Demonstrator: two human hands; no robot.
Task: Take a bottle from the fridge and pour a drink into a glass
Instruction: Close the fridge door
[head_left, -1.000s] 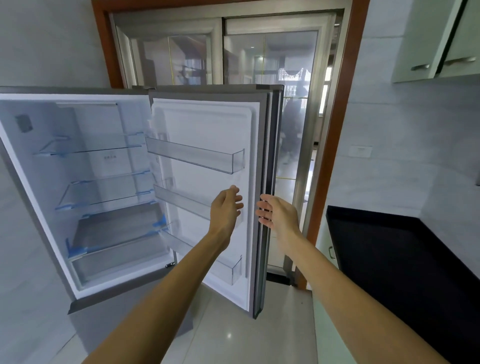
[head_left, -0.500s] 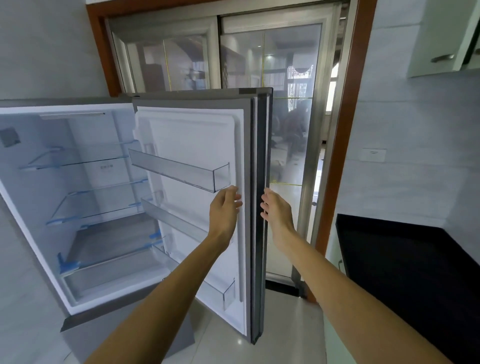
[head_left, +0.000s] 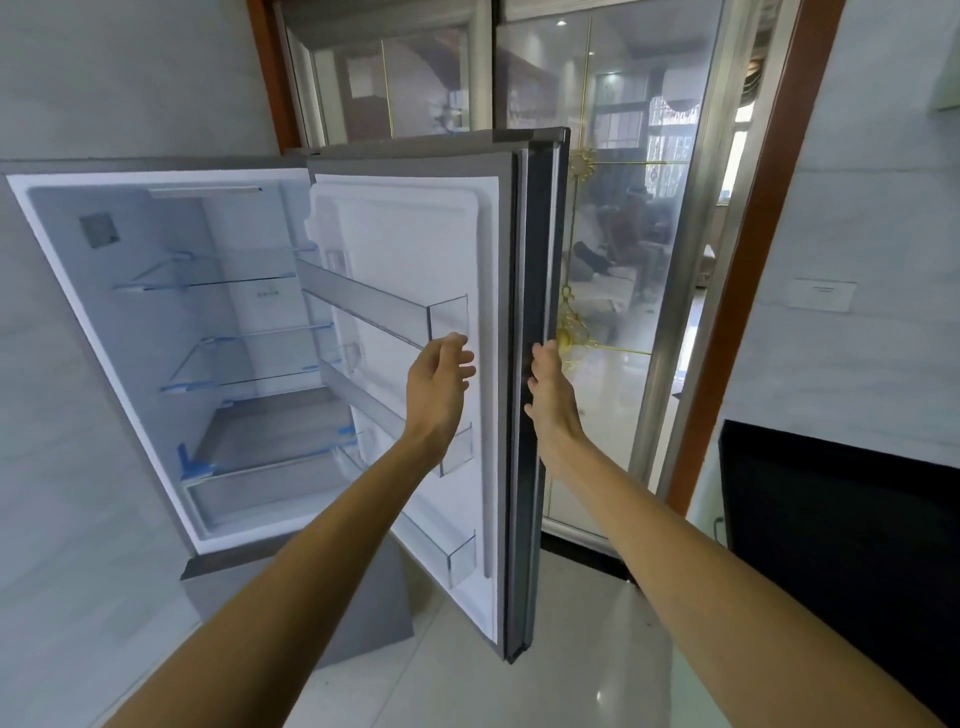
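**Both hands at the open fridge door**

We reached forward with both bare forearms. Our left hand hung open, fingers loosely curled, in front of the inner face of the fridge door, just below the end of the upper door rack; we could not tell whether it touched the liner. Our right hand lay against the door's dark outer edge, fingers spread along it, holding nothing else. To our right stood the black bench, its top bare in the part we saw.

The door stood swung wide, edge-on to us, with three clear racks down its inner side. Beyond it the fridge compartment was lit, with glass shelves one above another and a drawer at the bottom. We saw no bottle on any shelf or rack, and no glass anywhere in view.

Farther back, a glass sliding door in a metal frame showed a blurred room behind it. Pale floor tiles shone below.
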